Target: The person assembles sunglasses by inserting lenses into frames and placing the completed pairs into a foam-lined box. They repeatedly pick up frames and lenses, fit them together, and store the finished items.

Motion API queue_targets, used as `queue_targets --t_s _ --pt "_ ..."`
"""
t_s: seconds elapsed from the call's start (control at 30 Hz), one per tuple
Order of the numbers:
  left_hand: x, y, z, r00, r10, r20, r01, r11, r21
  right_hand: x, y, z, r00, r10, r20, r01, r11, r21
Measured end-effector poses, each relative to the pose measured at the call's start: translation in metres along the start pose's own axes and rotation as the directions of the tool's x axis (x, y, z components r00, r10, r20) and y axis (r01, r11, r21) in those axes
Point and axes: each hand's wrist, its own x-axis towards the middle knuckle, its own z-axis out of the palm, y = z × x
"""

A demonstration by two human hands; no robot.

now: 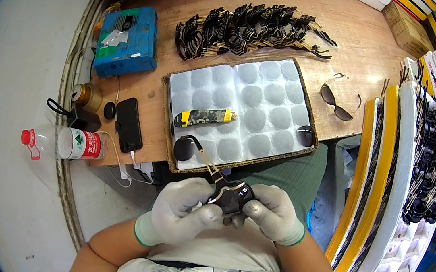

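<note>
In front of my body I hold a pair of sunglasses (232,197) with dark lenses and gold-and-black temples. The gloved fingers of my left hand (179,211) are closed on one side of it. My right hand (276,215), also gloved, pinches the other side with its thumb on the dark lens. One temple reaches up toward a shallow cardboard tray (211,167) with a white dimpled lining. In that tray lie a camouflage-and-yellow utility knife (206,118), a round dark lens (183,150) at the near left corner and another dark lens (305,135) at the right edge.
A long heap of sunglasses frames (248,30) lies behind the tray. One separate pair of sunglasses (336,103) rests to its right. On the left are a blue box (128,41), a phone (129,125) on a cable and a plastic bottle (65,143). Stacked foam trays (390,184) stand at right.
</note>
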Motion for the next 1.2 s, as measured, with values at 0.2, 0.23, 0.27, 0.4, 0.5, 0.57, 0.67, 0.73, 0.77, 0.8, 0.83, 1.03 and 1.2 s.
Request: queue_targets --t_s 0.2,0.23,0.27,0.4,0.5,0.57,0.67,0.73,0.77,0.8,0.83,1.03,1.2 --pt "0.003 0.007 -0.006 0.998 -0.014 -0.056 0.01 0.997 -0.081 0.007 -0.012 0.005 0.994 -0.052 0.095 0.075 0.964 -0.257" --pt "0.006 0.012 -0.009 0.999 0.029 -0.027 -0.031 0.998 -0.053 0.007 -0.014 0.005 0.992 -0.066 0.105 0.095 0.948 -0.303" --pt "0.007 0.014 -0.011 0.997 0.072 0.003 -0.072 0.997 -0.027 0.008 -0.016 0.003 0.99 -0.08 0.116 0.116 0.931 -0.347" --pt "0.0 0.004 -0.012 1.0 0.011 0.007 -0.011 0.998 -0.056 0.007 -0.018 0.004 0.984 -0.156 0.091 0.18 0.836 -0.519" --pt "0.001 0.003 -0.002 0.997 -0.054 -0.047 0.05 0.995 -0.089 0.007 -0.001 0.028 0.914 -0.269 -0.304 0.181 0.941 -0.287" --pt "0.002 -0.003 0.002 0.997 0.006 -0.075 -0.003 0.999 0.037 0.01 -0.007 0.025 0.938 -0.285 -0.195 0.165 0.866 -0.472" --pt "0.003 0.008 -0.001 0.995 -0.061 -0.075 0.072 0.985 0.156 0.015 -0.014 0.027 0.924 -0.365 -0.111 0.214 0.738 -0.64" --pt "0.003 0.008 0.0 0.995 -0.053 -0.09 0.068 0.984 0.167 0.016 -0.018 0.027 0.904 -0.422 -0.068 0.251 0.653 -0.715" --pt "0.003 0.008 -0.001 0.994 -0.049 -0.097 0.065 0.983 0.173 0.016 -0.017 0.025 0.926 -0.374 -0.06 0.231 0.683 -0.693" --pt "0.004 0.007 -0.003 0.997 -0.006 -0.077 0.019 0.984 0.176 0.016 -0.016 0.021 0.944 -0.325 -0.05 0.209 0.711 -0.671" --pt "0.007 0.006 -0.005 0.998 0.041 -0.049 -0.032 0.985 0.172 0.014 -0.016 0.016 0.96 -0.276 -0.049 0.179 0.737 -0.652" --pt "0.042 -0.005 -0.015 0.976 0.174 0.132 -0.206 0.937 0.283 0.035 -0.019 -0.002 0.999 0.016 -0.031 -0.027 0.907 -0.419" --pt "0.062 -0.04 -0.028 0.996 -0.063 -0.065 0.077 0.963 0.259 0.046 -0.016 -0.067 0.856 -0.33 -0.397 -0.338 0.222 -0.914"
